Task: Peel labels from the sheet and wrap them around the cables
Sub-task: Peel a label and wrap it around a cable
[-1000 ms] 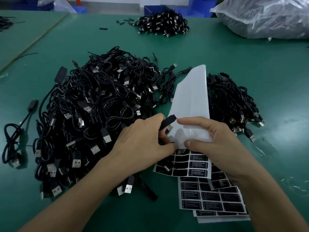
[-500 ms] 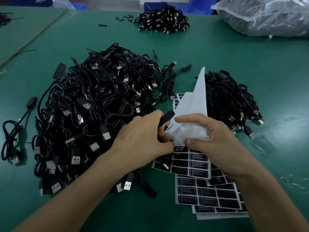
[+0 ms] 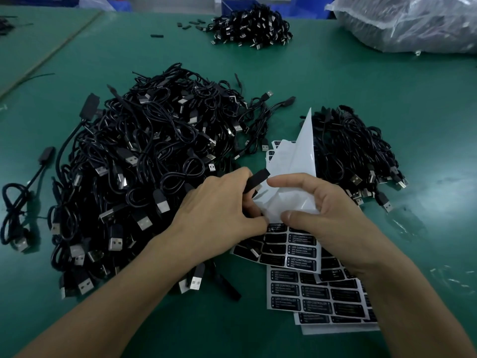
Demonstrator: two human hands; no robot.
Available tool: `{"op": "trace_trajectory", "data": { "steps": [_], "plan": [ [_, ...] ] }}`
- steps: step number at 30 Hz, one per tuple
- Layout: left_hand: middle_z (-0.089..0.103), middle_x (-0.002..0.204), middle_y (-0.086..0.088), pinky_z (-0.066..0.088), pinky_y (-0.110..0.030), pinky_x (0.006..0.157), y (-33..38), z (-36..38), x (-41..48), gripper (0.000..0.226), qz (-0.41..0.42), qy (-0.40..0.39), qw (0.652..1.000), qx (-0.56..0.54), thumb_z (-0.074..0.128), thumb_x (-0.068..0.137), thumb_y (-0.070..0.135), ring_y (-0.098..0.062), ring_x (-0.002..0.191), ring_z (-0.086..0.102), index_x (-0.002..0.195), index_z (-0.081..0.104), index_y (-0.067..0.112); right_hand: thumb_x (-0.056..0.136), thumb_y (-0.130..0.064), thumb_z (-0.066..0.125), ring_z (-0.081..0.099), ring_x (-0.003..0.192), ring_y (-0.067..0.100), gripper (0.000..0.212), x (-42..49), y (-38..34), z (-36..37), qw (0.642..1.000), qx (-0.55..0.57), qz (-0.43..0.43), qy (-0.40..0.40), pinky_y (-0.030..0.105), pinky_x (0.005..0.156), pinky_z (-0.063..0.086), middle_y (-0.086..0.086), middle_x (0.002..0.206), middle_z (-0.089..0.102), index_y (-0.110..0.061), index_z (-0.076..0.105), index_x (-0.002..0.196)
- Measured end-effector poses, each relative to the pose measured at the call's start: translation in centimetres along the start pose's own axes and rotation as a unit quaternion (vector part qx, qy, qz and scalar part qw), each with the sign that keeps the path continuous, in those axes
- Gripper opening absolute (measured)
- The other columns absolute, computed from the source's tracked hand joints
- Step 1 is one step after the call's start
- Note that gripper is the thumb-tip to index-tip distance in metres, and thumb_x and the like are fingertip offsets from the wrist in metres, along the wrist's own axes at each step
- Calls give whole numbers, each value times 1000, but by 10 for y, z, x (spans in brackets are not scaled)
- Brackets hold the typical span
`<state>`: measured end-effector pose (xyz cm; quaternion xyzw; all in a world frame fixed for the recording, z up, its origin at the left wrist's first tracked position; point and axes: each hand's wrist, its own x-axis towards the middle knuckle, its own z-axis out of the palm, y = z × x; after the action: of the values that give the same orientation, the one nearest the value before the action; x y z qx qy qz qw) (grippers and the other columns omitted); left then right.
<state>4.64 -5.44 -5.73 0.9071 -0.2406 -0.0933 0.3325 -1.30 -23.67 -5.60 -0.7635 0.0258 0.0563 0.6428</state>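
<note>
**Label wrap: mid-peel, most of the batch still to go**

Left to right:

- Big cable pile [image 3: 144, 177] on the left of the green table [image 3: 387, 99]: black USB leads in a loose tangle. We can't see labels on any of them, so we read this as the to-do stock.
- Our left hand [image 3: 222, 210] has its fingers curled round a black cable end [image 3: 255, 180], which sticks out above the knuckles. The thumb tip is down on the top row of labels [image 3: 300, 250]. It looks like we're picking at a label edge, but the contact itself is hidden.
- The label sheet [image 3: 296, 177] is between the hands, its upper part bent up, white and glossy. We can't tell if that part is stripped liner or the sheet's back. A few rows of black "LED CONTROLLER" labels remain on the lower part.
- Our right hand [image 3: 327, 218] pinches the bent sheet between thumb and curled fingers to brace it.
- A stack of sheets [image 3: 322, 303] lies under the right wrist, and it looks full.
- The smaller cable pile [image 3: 361, 156] sits right of the sheet. It's probably the finished ones, but labels there are too small to confirm.

Our read on status: the current cable is in hand but not yet wrapped. One sheet is partly used and more sheets are waiting. The large pile is far bigger than the small one, so we're early in the job.
</note>
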Motion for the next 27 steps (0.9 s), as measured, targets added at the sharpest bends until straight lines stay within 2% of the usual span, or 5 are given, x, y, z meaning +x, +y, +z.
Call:
{"op": "trace_trajectory", "data": {
  "steps": [6,12,16,25,27],
  "plan": [
    [70,73,7,56,-48,62,-3,1,0,32,1,4,1000,-10,74,70,32,-19,64,66,80,44,25,88,11,63,56,76,17,55,2,3,-1,1000,-6,0,-3,29,76,50,-5,86,70,-39,73,108],
    [71,74,12,57,-45,60,-5,2,2,38,4,18,999,-44,78,64,36,-15,63,67,73,42,27,88,12,63,62,76,5,54,2,3,-3,1000,-3,3,-3,19,77,53,-14,86,72,-36,72,110],
    [69,76,17,59,-43,61,-5,2,0,41,12,11,999,-45,83,63,41,-8,63,67,80,49,26,88,13,62,61,72,1,53,2,4,-3,1000,7,7,-1,15,73,52,-14,82,71,-32,72,113],
    [71,74,16,58,-46,63,-7,3,2,32,12,11,999,-43,77,68,29,-12,64,67,79,47,25,88,14,62,64,71,1,51,3,6,-4,1000,20,-1,-9,15,70,52,-13,83,73,-29,71,114],
    [71,74,15,58,-45,63,-9,3,3,28,14,18,999,-40,74,69,24,-11,65,66,78,47,26,87,13,63,66,74,4,52,3,6,-4,1000,22,0,-8,19,74,56,-10,86,74,-32,72,112]
  ]
}}
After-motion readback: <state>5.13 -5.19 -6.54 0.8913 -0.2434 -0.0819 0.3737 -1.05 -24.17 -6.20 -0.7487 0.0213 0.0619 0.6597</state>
